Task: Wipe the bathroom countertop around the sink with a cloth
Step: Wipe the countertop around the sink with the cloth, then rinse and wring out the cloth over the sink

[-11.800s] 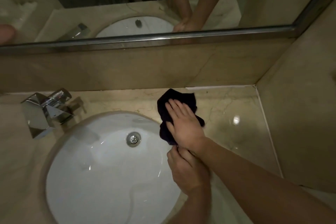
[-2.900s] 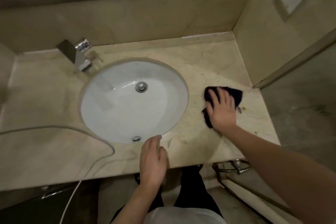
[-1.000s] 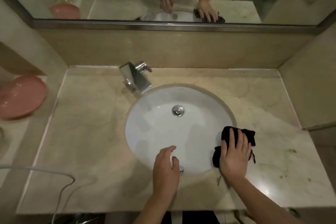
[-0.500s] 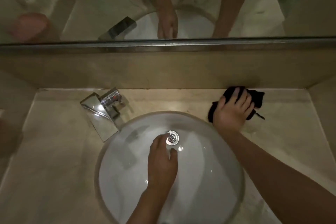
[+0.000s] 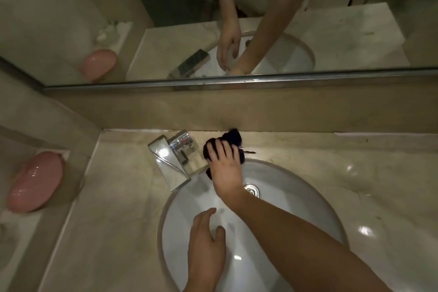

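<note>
A chrome tap (image 5: pixel 174 159) stands just left of the dark cloth (image 5: pixel 228 147) on the countertop (image 5: pixel 331 156) behind the sink (image 5: pixel 296 197), where the right hand (image 5: pixel 225 168) presses it with flat, spread fingers, while the left hand (image 5: pixel 206 246) hovers open, fingers relaxed, over the basin.

Dark, near-black crumpled cloth (image 5: pixel 233 141) lies bunched on beige marble countertop (image 5: pixel 113 197), on the strip behind the round white undermount sink (image 5: pixel 296 197), just right of the tap, partly covered.
</note>
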Available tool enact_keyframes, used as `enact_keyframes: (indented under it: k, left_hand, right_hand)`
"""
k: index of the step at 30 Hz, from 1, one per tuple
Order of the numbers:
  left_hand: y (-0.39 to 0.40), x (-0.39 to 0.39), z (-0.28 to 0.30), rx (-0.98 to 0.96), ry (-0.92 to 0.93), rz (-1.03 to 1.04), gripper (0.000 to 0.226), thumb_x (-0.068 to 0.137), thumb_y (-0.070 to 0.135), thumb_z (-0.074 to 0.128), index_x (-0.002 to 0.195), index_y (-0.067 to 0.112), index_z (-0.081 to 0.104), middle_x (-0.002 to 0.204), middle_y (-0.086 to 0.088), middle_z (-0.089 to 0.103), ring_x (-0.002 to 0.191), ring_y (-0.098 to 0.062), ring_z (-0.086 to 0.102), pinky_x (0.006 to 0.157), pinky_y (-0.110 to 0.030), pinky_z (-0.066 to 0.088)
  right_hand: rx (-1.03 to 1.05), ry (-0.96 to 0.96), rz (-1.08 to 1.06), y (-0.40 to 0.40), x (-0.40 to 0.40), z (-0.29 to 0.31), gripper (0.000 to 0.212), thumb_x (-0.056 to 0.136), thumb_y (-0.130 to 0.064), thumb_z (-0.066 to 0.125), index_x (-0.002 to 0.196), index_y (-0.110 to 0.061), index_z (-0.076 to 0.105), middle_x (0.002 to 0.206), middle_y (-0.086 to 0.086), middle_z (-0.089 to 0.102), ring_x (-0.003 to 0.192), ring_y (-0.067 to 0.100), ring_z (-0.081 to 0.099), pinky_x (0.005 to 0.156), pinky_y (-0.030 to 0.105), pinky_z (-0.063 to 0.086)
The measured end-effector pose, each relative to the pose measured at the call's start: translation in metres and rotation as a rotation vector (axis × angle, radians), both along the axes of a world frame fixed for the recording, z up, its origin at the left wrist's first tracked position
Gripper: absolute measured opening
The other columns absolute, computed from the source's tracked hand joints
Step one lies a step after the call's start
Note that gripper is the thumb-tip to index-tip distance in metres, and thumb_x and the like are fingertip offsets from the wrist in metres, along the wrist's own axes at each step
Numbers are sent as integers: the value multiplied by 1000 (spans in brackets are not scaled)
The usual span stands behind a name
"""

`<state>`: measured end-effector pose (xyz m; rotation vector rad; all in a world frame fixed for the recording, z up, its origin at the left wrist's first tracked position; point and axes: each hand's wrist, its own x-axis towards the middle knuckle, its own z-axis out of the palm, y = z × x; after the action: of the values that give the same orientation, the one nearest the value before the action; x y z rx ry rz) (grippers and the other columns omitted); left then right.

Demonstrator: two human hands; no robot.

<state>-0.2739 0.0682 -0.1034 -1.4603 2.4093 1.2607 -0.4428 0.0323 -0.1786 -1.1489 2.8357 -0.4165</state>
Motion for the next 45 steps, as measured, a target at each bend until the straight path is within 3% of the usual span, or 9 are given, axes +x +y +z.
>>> enact_keyframes:
  k: [6, 12, 17, 20, 27, 31, 35, 41, 45]
  left_hand:
    - [-2, 3, 22, 269, 131, 281, 28, 104, 29, 46, 132, 35, 47, 115, 9, 62, 100, -6, 59, 83, -28, 43]
    - [1, 3, 49, 809, 430, 561, 33, 103, 41, 48, 114, 15, 65, 112, -5, 69, 105, -19, 64, 106, -43, 44]
    - [7, 37, 56, 588, 442, 563, 27, 95, 47, 61, 116, 30, 65, 108, 7, 72, 98, -9, 67, 68, -27, 53]
    - [-1, 64, 60, 485, 508, 604, 20, 92, 24, 71, 111, 26, 64, 99, 4, 72, 85, -7, 67, 54, -14, 49]
    - [-41, 144, 33, 399, 526, 690, 14, 95, 16, 65, 99, 26, 72, 98, -5, 77, 95, -28, 73, 93, -55, 55]
    - [-74, 181, 36, 316, 542, 669, 12, 98, 26, 62, 98, 36, 69, 100, 6, 76, 97, -20, 71, 93, -46, 56]
    - [-132, 233, 33, -69, 469, 673, 25, 100, 34, 58, 124, 32, 64, 114, 12, 67, 109, -16, 64, 95, -34, 51]
    - [-201, 276, -47, -440, -60, 129, 51, 106, 31, 43, 155, 23, 34, 164, -13, 23, 150, -36, 19, 123, -51, 18]
    - [-141, 248, -73, -588, -133, -132, 54, 104, 32, 32, 156, 18, 31, 161, -15, 29, 147, -38, 30, 120, -52, 23]
  right_hand:
    - [-50, -243, 173, 41, 2, 40, 34, 103, -34, 47, 134, -21, 57, 127, 4, 57, 118, 27, 48, 100, 41, 32]
    - [-362, -731, 62, 96, 91, 84, 41, 102, -39, 43, 142, -31, 50, 131, -5, 55, 123, 15, 48, 106, 25, 35]
    - [-550, -1269, -146, 110, 151, 112, 63, 95, -27, 45, 148, -48, 18, 142, -22, 49, 128, 1, 51, 106, 27, 45]
    - [-526, -1274, -129, 115, 176, 116, 64, 89, -8, 48, 141, -42, 33, 138, -24, 53, 127, -4, 51, 98, 15, 43]
    - [-321, -1036, 34, 83, 228, 107, 57, 91, -25, 62, 145, -31, 43, 136, -7, 57, 119, 8, 58, 106, 28, 45]
    - [-384, -1217, -42, 66, 242, 102, 42, 93, -19, 70, 131, -27, 54, 112, 5, 69, 84, 10, 70, 73, 23, 53]
    - [-360, -1178, -111, 72, 252, 96, 32, 97, -16, 64, 127, -24, 59, 101, -1, 74, 90, 13, 72, 82, 26, 55]
    - [-251, -1139, -227, 114, 262, 93, 14, 95, -21, 65, 107, -23, 72, 93, -6, 77, 94, 9, 70, 94, 31, 51]
    - [-274, -1116, -331, 136, 267, 98, 16, 98, -12, 58, 104, -18, 72, 89, -6, 77, 85, 5, 69, 81, 19, 49]
